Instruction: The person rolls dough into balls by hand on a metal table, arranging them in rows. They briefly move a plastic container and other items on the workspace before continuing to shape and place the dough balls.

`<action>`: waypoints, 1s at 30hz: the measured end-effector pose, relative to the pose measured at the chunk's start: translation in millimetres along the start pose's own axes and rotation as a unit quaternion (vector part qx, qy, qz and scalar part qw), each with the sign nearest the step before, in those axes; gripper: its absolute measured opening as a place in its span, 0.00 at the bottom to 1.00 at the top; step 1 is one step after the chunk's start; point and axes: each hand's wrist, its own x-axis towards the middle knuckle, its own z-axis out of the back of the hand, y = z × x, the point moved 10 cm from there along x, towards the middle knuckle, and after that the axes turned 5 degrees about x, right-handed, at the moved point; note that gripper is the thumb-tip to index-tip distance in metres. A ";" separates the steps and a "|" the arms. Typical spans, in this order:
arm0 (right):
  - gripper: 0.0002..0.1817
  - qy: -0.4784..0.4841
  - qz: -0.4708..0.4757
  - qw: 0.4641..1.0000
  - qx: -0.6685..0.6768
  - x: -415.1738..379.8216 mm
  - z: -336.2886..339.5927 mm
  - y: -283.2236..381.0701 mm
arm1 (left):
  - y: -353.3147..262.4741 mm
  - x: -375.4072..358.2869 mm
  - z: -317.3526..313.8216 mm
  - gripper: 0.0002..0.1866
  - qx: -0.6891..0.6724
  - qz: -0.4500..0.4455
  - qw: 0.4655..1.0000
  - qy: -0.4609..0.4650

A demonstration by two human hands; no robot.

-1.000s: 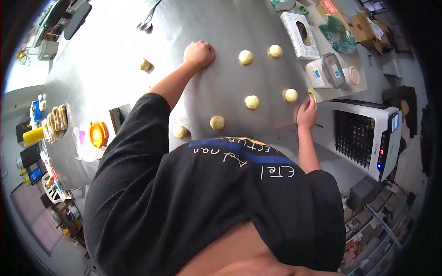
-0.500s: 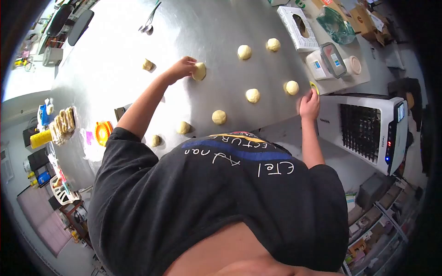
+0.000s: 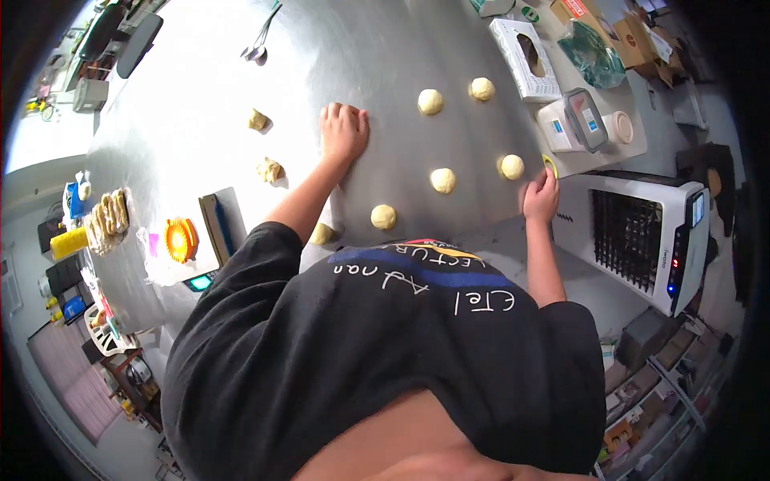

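Note:
On the steel table (image 3: 385, 48), my left hand (image 3: 343, 132) is cupped palm-down with its fingers curled together. The dough ball it was touching is now hidden under it. At the table's right edge my right hand (image 3: 542, 198) is closed on a thin yellow curved object (image 3: 550, 167), mostly hidden by the fingers. Close to that hand lies a round dough ball (image 3: 511, 167). More smooth balls are spread over the table, including a dough ball (image 3: 443, 180) and another dough ball (image 3: 430, 102). Left of my left hand sit two rougher dough pieces, one dough piece (image 3: 270, 170) nearer me.
Metal spoons (image 3: 257, 54) lie at the back. On the left are an orange dough press (image 3: 180, 240) and a scale (image 3: 216, 228). A lidded plastic container (image 3: 571, 122) and a white box (image 3: 525, 60) stand at the right, above an air cooler (image 3: 634, 236).
My left hand has turned palm-down and come over the dough ball, covering it. My left arm has shifted right, uncovering a rough dough piece and the scale. My right hand keeps its hold.

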 end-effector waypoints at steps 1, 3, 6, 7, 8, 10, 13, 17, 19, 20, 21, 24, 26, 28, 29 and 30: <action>0.25 0.002 -0.001 1.000 -0.002 -0.6 0.0 0.1 | 4.5 6.5 0.9 0.13 -0.005 0.002 1.000 -0.026; 0.24 0.003 -0.011 1.000 -0.013 -0.3 2.1 2.2 | 7.1 22.2 -2.1 0.14 0.004 0.005 1.000 -0.005; 0.24 0.014 -0.023 0.999 -0.020 0.0 2.9 3.4 | 3.5 46.9 -6.4 0.17 0.045 0.005 0.996 0.074; 0.24 0.014 -0.025 0.999 -0.020 0.5 4.2 2.7 | 4.3 55.6 -12.4 0.16 0.060 0.000 0.994 0.094; 0.24 0.018 -0.029 0.999 -0.012 0.4 3.6 2.6 | 5.3 62.5 -18.6 0.16 0.076 -0.006 0.991 0.114; 0.24 0.016 -0.035 0.999 0.000 -0.7 2.2 3.9 | 11.1 74.3 -23.0 0.16 0.079 0.016 0.991 0.106; 0.24 0.003 -0.019 1.000 -0.022 0.9 7.9 7.8 | 18.3 82.0 -21.4 0.17 0.084 0.049 0.994 0.051; 0.24 0.007 -0.017 1.000 -0.007 -1.1 6.6 5.6 | 24.6 52.2 -29.7 0.21 0.030 0.091 0.977 0.188; 0.24 0.000 -0.010 1.000 -0.003 0.5 5.3 6.9 | 39.3 22.2 -30.7 0.26 -0.049 0.150 0.958 0.239; 0.24 0.004 -0.020 1.000 -0.004 0.9 5.0 6.0 | 63.8 17.0 -33.8 0.26 -0.048 0.149 0.958 0.240; 0.24 0.009 -0.030 1.000 -0.005 -0.1 4.4 4.1 | 72.1 12.4 -44.4 0.26 -0.153 0.062 0.945 0.282; 0.25 0.008 -0.013 1.000 0.002 0.8 2.1 2.0 | 65.3 -7.9 -28.3 0.21 -0.354 0.185 0.811 0.428; 0.25 0.010 -0.019 1.000 0.001 1.2 0.0 -0.1 | 64.1 -4.3 -17.3 0.17 -0.315 0.149 0.846 0.403; 0.25 0.012 -0.026 1.000 -0.003 0.7 -1.7 -1.8 | 55.2 5.2 -3.3 0.15 -0.221 0.063 0.897 0.379; 0.25 0.012 -0.029 0.999 -0.007 0.7 0.7 0.7 | 43.7 10.4 5.4 0.13 -0.125 -0.025 0.929 0.348; 0.25 0.012 -0.032 0.999 -0.013 0.5 2.8 1.8 | 42.3 7.0 1.9 0.13 -0.126 -0.025 0.929 0.348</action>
